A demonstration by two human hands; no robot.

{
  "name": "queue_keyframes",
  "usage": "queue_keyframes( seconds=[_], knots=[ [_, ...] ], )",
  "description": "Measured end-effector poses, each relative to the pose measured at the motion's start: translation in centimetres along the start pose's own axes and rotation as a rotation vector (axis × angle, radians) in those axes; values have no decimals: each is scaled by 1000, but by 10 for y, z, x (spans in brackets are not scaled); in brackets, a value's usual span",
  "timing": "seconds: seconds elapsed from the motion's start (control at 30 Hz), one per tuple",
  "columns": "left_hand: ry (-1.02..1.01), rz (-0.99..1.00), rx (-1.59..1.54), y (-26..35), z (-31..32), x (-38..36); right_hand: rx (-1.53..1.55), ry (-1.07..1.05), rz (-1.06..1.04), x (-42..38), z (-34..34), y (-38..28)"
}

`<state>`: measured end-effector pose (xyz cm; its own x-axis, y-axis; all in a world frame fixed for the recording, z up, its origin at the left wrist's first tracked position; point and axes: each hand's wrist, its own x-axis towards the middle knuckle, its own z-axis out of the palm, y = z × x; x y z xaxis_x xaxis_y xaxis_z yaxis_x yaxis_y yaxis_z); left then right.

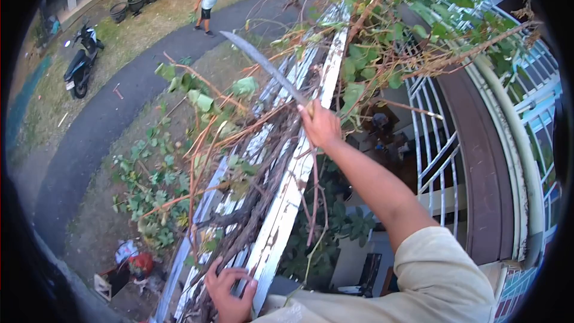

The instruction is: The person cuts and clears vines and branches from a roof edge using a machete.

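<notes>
My right hand (321, 124) is closed around the handle of a machete (263, 63). Its long, slightly curved blade points up and left, above the vines and cut branches. Below, near the bottom edge, my left hand (230, 290) rests on the thick brown vine stems (260, 203), beside a white beam (290, 203) with peeling paint. The fingers of that hand are bent and spread apart, and nothing shows held in them. Leafy branches (365, 54) lie tangled over the far end of the white beam.
Far below, a person (212, 0) stands with one arm stretched out beside a curved paved path (113, 119). A scooter (84, 63) is parked on the grass. Cut leaves (152, 191) lie on the ground. White metal bars (433, 143) and a brown roof edge (478, 167) are to the right.
</notes>
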<state>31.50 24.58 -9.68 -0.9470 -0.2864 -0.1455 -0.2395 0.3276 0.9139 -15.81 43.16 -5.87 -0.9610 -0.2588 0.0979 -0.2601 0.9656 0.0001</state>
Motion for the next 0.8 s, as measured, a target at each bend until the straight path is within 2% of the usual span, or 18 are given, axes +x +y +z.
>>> queue_keyframes(
  seconds=[0.03,0.07,0.17,0.27,0.33,0.37,0.4,0.47,0.53,0.6,0.67,0.73,0.8],
  knots=[
    [-83,-55,114,2,-3,-2,-12,-19,23,2,0,-1],
    [-22,-84,21,8,1,0,-2,-10,13,1,-1,-1],
    [-10,-50,48,17,-1,0,14,17,1,-3,1,2],
    [72,2,49,18,5,-2,47,9,1,-3,-3,1],
    [204,27,-132,19,10,-4,52,34,-4,-2,2,3],
    [175,97,-135,16,8,-4,52,49,-9,-2,3,3],
    [151,107,-116,17,5,-8,67,50,20,-6,5,5],
    [64,61,-266,22,6,-9,48,45,-7,-5,-1,5],
    [24,116,-242,23,3,-9,48,56,4,-9,-3,2],
    [-17,19,-227,32,2,-8,51,58,-4,-11,-7,-1],
    [-46,99,-231,25,7,-14,24,74,-18,-11,-3,2],
    [-52,31,-16,30,5,-15,20,-24,28,-5,-8,1],
    [-133,-14,19,32,2,-17,15,76,-34,-5,-26,1]
  ],
)
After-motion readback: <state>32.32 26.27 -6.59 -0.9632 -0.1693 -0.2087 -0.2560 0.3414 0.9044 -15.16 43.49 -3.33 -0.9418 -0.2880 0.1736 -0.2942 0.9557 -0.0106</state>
